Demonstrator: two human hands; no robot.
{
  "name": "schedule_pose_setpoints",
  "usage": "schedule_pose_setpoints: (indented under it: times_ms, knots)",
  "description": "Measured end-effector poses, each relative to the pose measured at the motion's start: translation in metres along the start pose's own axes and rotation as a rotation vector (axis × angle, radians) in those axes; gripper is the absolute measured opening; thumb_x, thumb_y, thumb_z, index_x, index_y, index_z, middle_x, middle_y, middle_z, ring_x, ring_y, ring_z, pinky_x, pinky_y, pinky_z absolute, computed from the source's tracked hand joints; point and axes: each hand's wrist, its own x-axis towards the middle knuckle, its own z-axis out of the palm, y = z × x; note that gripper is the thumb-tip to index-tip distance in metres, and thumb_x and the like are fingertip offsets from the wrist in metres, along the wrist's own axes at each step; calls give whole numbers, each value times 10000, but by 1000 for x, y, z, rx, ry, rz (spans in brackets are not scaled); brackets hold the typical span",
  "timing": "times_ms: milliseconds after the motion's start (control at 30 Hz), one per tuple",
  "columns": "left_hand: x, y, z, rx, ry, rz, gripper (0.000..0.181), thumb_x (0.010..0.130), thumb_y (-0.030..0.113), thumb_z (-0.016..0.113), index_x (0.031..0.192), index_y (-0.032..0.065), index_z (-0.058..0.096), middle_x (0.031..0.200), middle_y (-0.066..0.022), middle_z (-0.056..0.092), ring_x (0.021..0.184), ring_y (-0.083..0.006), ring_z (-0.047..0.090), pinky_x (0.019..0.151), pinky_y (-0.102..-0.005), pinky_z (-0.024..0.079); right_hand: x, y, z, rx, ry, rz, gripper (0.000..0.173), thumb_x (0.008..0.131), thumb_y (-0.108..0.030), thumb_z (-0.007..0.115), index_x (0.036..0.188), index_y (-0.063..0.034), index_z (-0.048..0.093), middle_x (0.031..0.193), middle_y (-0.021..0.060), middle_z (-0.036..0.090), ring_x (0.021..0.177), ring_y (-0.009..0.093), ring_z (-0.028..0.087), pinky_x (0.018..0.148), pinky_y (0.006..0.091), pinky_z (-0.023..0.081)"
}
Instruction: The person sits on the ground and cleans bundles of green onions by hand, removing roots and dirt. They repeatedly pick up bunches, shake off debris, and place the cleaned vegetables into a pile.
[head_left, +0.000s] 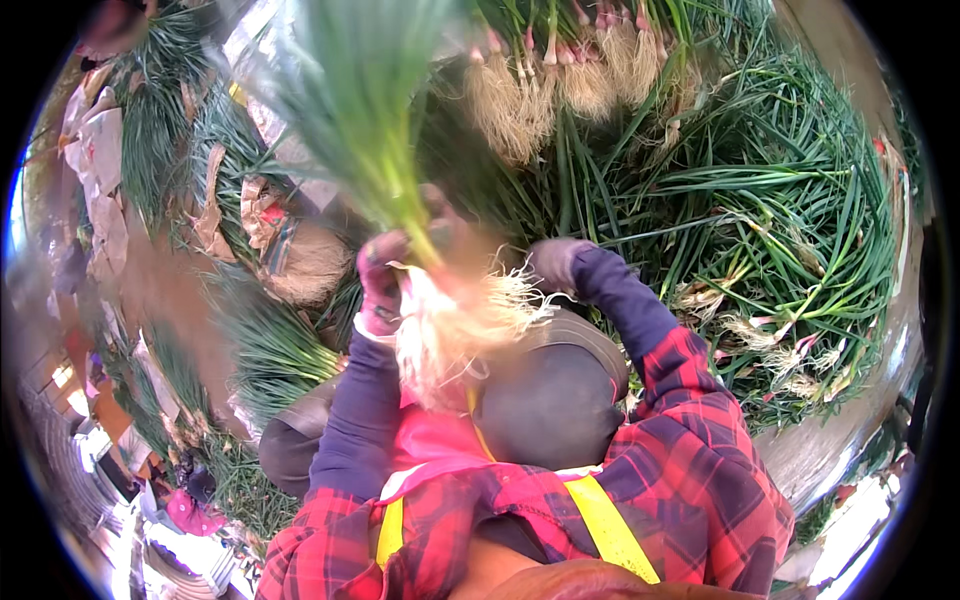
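A bunch of green onions (412, 202), with pink-white bulbs and pale stringy roots, stands upright close before me, its leaves blurred at the top. My left hand (381, 281), in a pink glove, is closed around the bunch near its bulbs. My right hand (555, 264), in a greyish-pink glove, is just right of the roots, above my knee; its fingers are hidden, so I cannot tell whether it holds anything. Behind the roots shows my dark-covered knee (551, 397).
A large heap of loose green onions (750, 202) lies at the right. More onions with long roots (585, 82) lie at the top. On the left are bundles of onions (277, 352), a bundle wrapped in brown paper (262, 214) and torn paper (101, 157).
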Motion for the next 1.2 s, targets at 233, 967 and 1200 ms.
schedule_pose_setpoints:
  times_ms: [233, 967, 1200]
  knots:
    - [28, 21, 44, -137, -261, 107, 485, 731, 261, 587, 1125, 46, 403, 849, -44, 497, 805, -183, 481, 772, -353, 422, -24, 8, -137, 139, 1066, 125, 336, 800, -333, 485, 965, -52, 565, 844, 150, 602, 752, 275, 582, 677, 349, 455]
    - [18, -4, 17, -431, -60, -26, 626, 749, 273, 614, 1247, 25, 326, 933, -67, 543, 852, -193, 496, 822, -352, 412, -104, 41, 34, -39, 89, 465, 352, 821, -368, 496, 902, -39, 592, 846, 153, 608, 746, 306, 593, 696, 393, 492]
    - [21, -1, 21, -644, -323, 56, 562, 766, 265, 586, 1224, 21, 368, 901, -75, 538, 845, -224, 510, 797, -390, 418, -35, -30, -176, 302, 1077, 332, 311, 834, -308, 504, 1007, -54, 549, 845, 87, 574, 741, 180, 554, 625, 321, 455]
